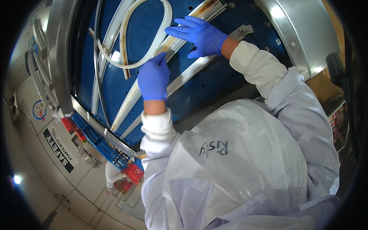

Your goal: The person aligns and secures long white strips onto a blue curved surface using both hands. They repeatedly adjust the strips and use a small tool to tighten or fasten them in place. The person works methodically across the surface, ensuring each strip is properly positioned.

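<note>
Across the upper middle of the head view, a blue panel (pixel 245 15) with small round holes carries several long strips, and both gloved hands are over it. One stained pale rail (pixel 173 46) slants from the top right down toward the lower left, passing beneath or against both hands. The right hand (pixel 203 36) lies over its upper stretch with fingers stretched out and a little parted, thumb well apart, closed around nothing. The left hand (pixel 154 76) is lower down, back upward, its fingertips bent in at the rail's near edge; whether they pinch it cannot be told. Left of the hands, a white curled strip (pixel 168 17) makes a tall loop, its right side close to the hands. Below the rail, a metal bar (pixel 191 73) runs roughly alongside, with bare blue between them. More pale rails (pixel 111 34) lie at the left, crossed by the curl's loose end. Steel edging (pixel 295 34) bounds the panel at the right, and a steel wall (pixel 57 57) at the left; the right hand has room before that edging. Toward the bottom, a white plastic covering (pixel 237 149) over the wearer's body fills the space near the forearms
</note>
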A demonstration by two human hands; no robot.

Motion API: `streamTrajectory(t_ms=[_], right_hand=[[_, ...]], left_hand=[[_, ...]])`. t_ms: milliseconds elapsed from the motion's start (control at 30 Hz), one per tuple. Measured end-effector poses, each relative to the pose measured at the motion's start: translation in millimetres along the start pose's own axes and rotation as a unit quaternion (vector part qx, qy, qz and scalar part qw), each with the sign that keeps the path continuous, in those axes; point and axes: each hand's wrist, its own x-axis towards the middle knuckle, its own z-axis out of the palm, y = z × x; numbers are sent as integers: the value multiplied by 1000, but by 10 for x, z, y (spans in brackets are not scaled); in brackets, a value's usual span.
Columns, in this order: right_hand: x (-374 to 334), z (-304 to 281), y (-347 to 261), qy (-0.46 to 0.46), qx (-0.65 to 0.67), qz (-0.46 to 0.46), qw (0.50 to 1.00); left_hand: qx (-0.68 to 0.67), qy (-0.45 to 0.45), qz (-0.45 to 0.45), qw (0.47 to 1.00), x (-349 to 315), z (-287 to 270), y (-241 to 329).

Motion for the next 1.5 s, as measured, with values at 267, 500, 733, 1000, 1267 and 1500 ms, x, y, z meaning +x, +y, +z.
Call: streamTrajectory(t_ms=[267, 500, 733, 1000, 1267, 1500], right_hand=[[-34, 2, 33, -1, 11, 4, 1000], [-1, 12, 19, 8, 14, -13, 1000], [-10, -59, 84, -20, 35, -6, 999], [-175, -285, 350, -18, -67, 18, 997], [-172, -271, 344, -9, -88, 12, 996], [-130, -279, 375, 2, -73, -5, 997]], left_hand=[[-34, 3, 3, 999, -45, -190, 2], [-130, -27, -47, 990, 2, -21, -505], [-40, 32, 41, 998, -95, -134, 176], [-43, 7, 24, 999, -112, -197, 216], [-20, 2, 34, 999, -37, -114, 295], [28, 45, 52, 997, -8, -59, 351]])
